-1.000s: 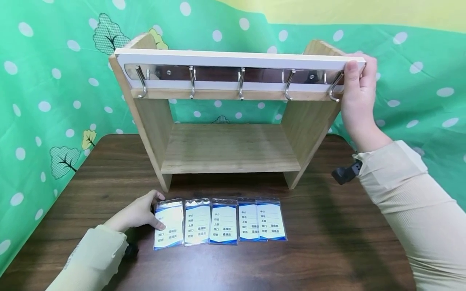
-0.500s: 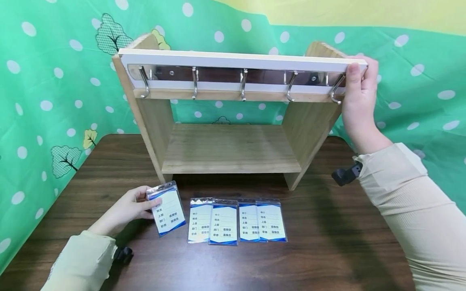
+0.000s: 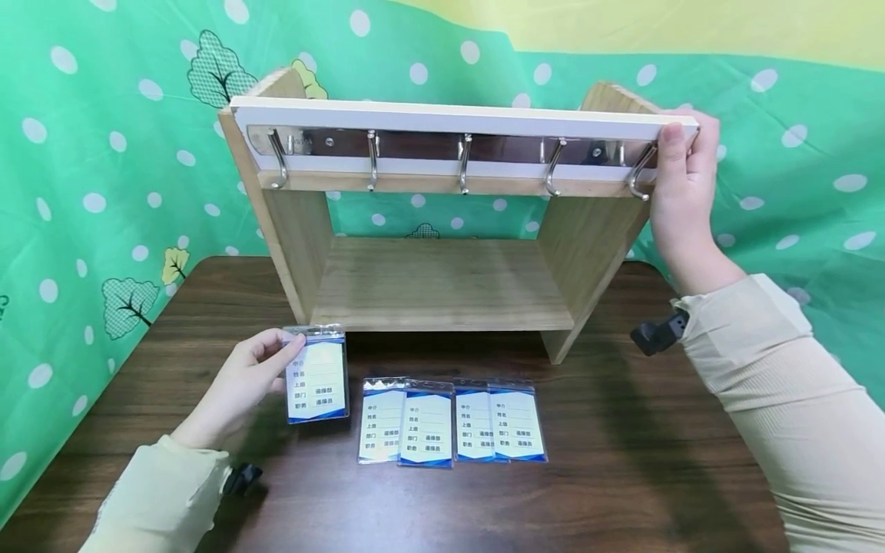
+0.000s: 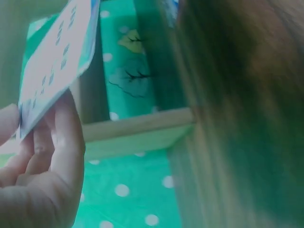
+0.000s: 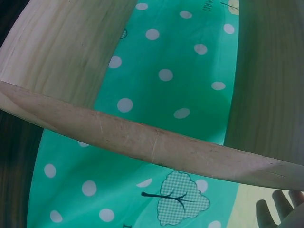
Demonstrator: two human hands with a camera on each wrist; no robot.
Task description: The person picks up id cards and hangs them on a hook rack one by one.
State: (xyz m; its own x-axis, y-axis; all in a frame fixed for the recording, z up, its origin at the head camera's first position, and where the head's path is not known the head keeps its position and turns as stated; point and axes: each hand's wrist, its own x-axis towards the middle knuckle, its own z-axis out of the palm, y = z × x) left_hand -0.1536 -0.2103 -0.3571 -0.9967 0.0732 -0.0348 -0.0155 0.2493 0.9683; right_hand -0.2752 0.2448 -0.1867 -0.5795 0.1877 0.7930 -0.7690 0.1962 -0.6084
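Note:
My left hand (image 3: 238,380) pinches a clear-sleeved ID badge (image 3: 318,382) at its upper left corner, thumb on the front. The badge hangs upright over the table, beside the lower left foot of a wooden shelf (image 3: 442,280). In the left wrist view the badge (image 4: 61,52) stands edge-tilted between thumb and fingers. My right hand (image 3: 683,184) grips the right end of the white board (image 3: 442,115) on the shelf's top, thumb in front. Several metal hooks (image 3: 464,165) line this board, all bare. Right fingertips (image 5: 280,209) show at the corner of the right wrist view.
Several more ID badges (image 3: 426,430) lie in a row on the dark wooden table (image 3: 442,507), some overlapping, in front of the shelf. A green dotted cloth (image 3: 90,230) hangs behind. Black wrist cameras (image 3: 660,332) stick out under the sleeves.
My left hand has picked the leftmost badge off the table, raised it toward the shelf and turned it straight. The neighbouring badge shifted slightly right. My right hand keeps its grip on the board.

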